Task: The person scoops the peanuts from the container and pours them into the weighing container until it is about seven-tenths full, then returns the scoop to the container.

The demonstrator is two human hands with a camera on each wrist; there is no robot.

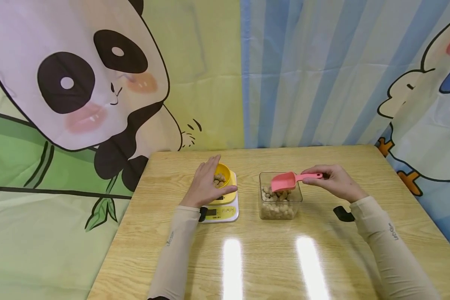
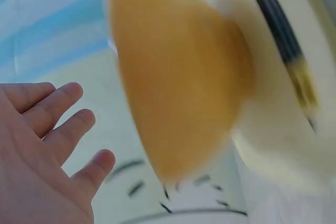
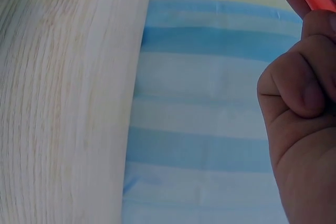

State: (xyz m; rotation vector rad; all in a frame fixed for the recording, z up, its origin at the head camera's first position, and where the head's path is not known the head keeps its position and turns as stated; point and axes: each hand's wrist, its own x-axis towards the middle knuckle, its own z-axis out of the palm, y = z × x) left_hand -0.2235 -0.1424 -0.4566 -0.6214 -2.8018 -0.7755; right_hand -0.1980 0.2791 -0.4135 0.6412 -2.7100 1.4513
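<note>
My right hand (image 1: 337, 181) grips the handle of a pink scoop (image 1: 283, 181), whose bowl tilts over a clear square container (image 1: 279, 204). Pale nut-like pieces (image 1: 276, 210) fill much of that container. In the right wrist view, curled fingers (image 3: 299, 85) wrap the pink handle. My left hand (image 1: 206, 183) is beside a yellow bowl (image 1: 226, 171), fingers and thumb spread. From the left wrist view, a gap shows between that hand and the bowl (image 2: 173, 82). Several brownish pieces (image 1: 219, 180) lie in the bowl, which sits on a yellow-and-white kitchen scale (image 1: 230, 213).
Scale and container stand side by side on a wood-grain table (image 1: 270, 258), with a gap between them. Behind the table's far edge hangs a printed curtain (image 1: 296, 83). Light reflections streak the tabletop near the front.
</note>
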